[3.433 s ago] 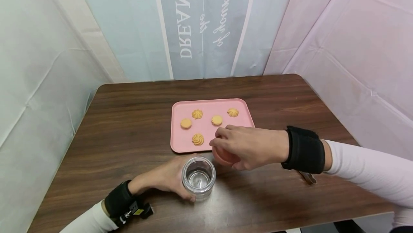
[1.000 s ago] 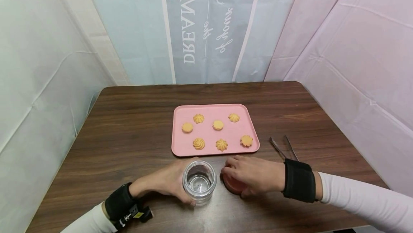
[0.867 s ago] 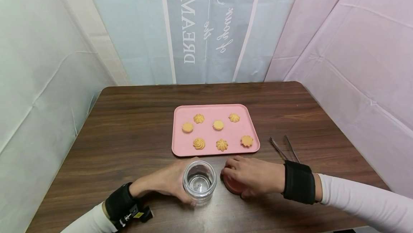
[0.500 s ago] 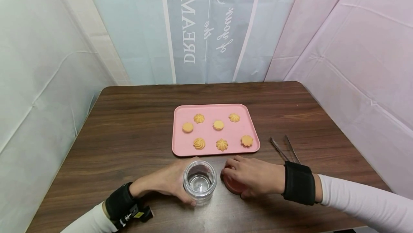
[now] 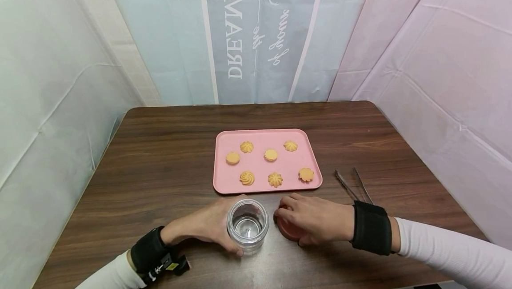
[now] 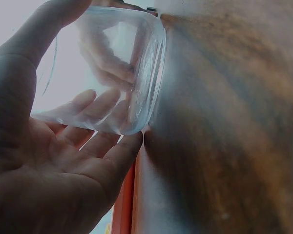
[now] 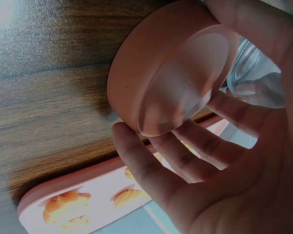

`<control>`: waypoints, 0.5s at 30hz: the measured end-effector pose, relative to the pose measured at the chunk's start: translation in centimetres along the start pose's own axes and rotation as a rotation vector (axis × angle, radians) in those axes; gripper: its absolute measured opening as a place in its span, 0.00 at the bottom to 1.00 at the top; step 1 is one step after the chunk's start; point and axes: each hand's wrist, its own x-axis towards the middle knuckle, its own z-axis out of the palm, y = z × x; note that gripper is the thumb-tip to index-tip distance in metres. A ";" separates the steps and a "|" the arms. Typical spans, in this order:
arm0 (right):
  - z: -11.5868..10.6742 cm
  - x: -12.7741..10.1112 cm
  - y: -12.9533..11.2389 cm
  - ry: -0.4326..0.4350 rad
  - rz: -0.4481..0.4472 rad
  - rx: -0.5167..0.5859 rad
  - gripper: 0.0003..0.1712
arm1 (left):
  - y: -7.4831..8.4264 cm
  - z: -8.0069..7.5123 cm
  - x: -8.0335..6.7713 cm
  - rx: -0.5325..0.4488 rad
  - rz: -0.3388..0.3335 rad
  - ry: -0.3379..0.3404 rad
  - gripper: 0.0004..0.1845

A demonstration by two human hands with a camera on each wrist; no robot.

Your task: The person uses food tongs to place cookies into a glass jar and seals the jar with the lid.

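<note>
Head view is showing the left grip (image 5: 214, 221) wrapping the side of an upright clear glass jar (image 5: 248, 231), which is standing on the wood-grain worktop (image 5: 160, 146). Just right of the jar, the right grip (image 5: 322, 218) is grasping a round terracotta-coloured lid (image 5: 291, 232), fingers and thumb curling around its rim; in the right wrist view its smooth face is facing the palm, bearing a small mark too faint to read. Beyond the jar, a pink rectangular tray (image 5: 258, 163) is lying flat, carrying seven golden piped cookies (image 5: 246, 178). Well right of the jar, metal tongs (image 5: 346, 186) are lying with both arms spreading apart, a black wristband (image 5: 371, 228) hiding the rest. Farthest beyond the jar, a blue-grey cloth (image 5: 256, 91) is hanging, bearing white lettering.
</note>
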 end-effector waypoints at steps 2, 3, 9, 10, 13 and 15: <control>0.0 0.0 0.0 -0.001 0.001 -0.001 0.47 | 0.1 0.0 0.0 -0.012 -0.010 -0.004 0.48; 0.0 0.0 0.0 -0.002 0.002 -0.002 0.47 | 0.1 0.0 0.0 -0.017 -0.016 -0.005 0.48; -0.1 -0.1 0.0 -0.026 0.019 0.020 0.48 | 0.4 -0.2 0.1 -0.081 -0.085 -0.025 0.52; -0.1 -0.1 0.0 -0.029 0.021 0.026 0.48 | 0.4 -0.2 0.1 -0.090 -0.096 -0.027 0.52; -0.2 -0.2 0.1 -0.035 0.019 0.044 0.49 | 0.5 -0.2 0.1 -0.094 -0.109 -0.030 0.53; -0.2 -0.2 0.1 -0.034 0.015 0.052 0.49 | 0.5 -0.2 0.1 -0.094 -0.111 -0.031 0.54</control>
